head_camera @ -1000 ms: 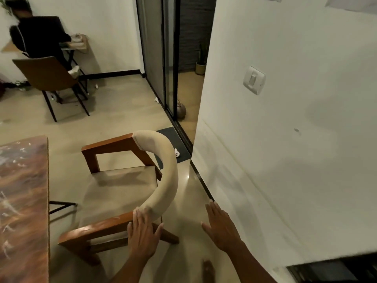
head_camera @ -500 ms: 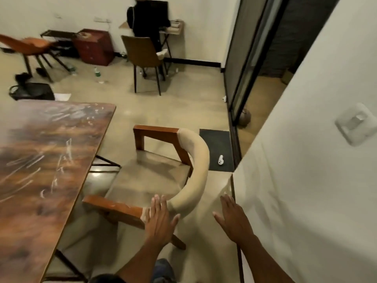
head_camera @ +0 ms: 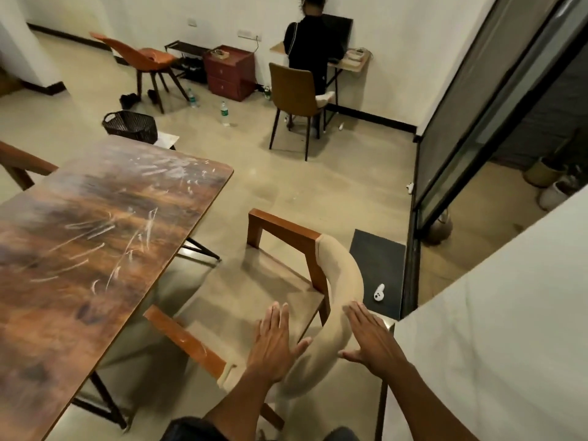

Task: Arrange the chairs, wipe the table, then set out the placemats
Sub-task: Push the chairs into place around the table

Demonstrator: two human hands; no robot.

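Observation:
A wooden armchair (head_camera: 280,230) with a beige padded curved backrest (head_camera: 343,281) and beige seat stands beside the right edge of the scratched brown table (head_camera: 95,237). My left hand (head_camera: 275,342) lies flat with spread fingers on the near inner side of the backrest. My right hand (head_camera: 370,340) is flat against the backrest's outer side, fingers apart. Neither hand is closed around the chair. Part of another wooden chair (head_camera: 22,163) shows at the table's far left side.
A white wall (head_camera: 493,329) stands close on my right, with a dark mat (head_camera: 378,265) and a small white controller (head_camera: 379,292) by the glass sliding door. Further off, a person sits at a desk (head_camera: 318,49). An orange chair (head_camera: 143,58), a red cabinet (head_camera: 230,71), a black basket (head_camera: 130,125) and bottles stand on the floor.
The view has swung left, showing more of the table and room. My right hand has moved from the air onto the backrest's outer side; my left hand stays at the backrest.

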